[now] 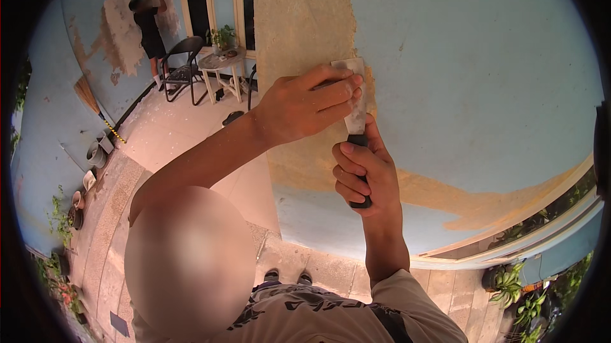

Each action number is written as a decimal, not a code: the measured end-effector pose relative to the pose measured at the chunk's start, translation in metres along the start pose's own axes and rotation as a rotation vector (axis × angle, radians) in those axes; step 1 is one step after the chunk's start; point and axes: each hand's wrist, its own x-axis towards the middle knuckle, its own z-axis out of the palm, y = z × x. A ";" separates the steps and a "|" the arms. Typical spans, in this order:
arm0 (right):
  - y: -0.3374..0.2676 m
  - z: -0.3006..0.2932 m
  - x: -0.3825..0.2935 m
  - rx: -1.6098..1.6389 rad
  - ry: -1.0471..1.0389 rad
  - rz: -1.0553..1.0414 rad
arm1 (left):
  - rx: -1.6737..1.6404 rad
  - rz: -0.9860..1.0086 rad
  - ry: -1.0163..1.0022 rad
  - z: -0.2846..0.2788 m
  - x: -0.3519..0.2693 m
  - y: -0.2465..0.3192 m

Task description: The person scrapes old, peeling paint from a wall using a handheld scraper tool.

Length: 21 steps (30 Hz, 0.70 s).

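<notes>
My right hand (367,171) is wrapped around the black handle of a putty knife (355,118). The knife points up along the wall, its broad metal blade flat or nearly flat to the surface. Bent fingers of my left hand (310,102) lie across the upper blade, fingertips on the metal; the left thumb is hidden. Behind the blade runs the ragged border between a bare tan patch (300,18) and the light blue paint (468,66). A tan strip also runs along the wall's lower part, to the right.
A person (150,23) works at a patched wall at the far left. Near them stand a black folding chair (184,68) and a small table (222,60) with a potted plant. A broom (98,106) leans by buckets (97,156). Potted plants (508,285) stand lower right.
</notes>
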 end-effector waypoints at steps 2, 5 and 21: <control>0.005 -0.001 -0.010 0.018 0.012 0.017 | -0.015 0.022 -0.056 -0.002 -0.005 0.006; -0.004 0.010 -0.002 0.018 0.013 0.007 | 0.021 0.033 -0.007 0.003 0.004 -0.004; -0.012 0.008 -0.006 -0.001 0.041 0.018 | 0.033 0.013 0.043 0.006 0.005 0.000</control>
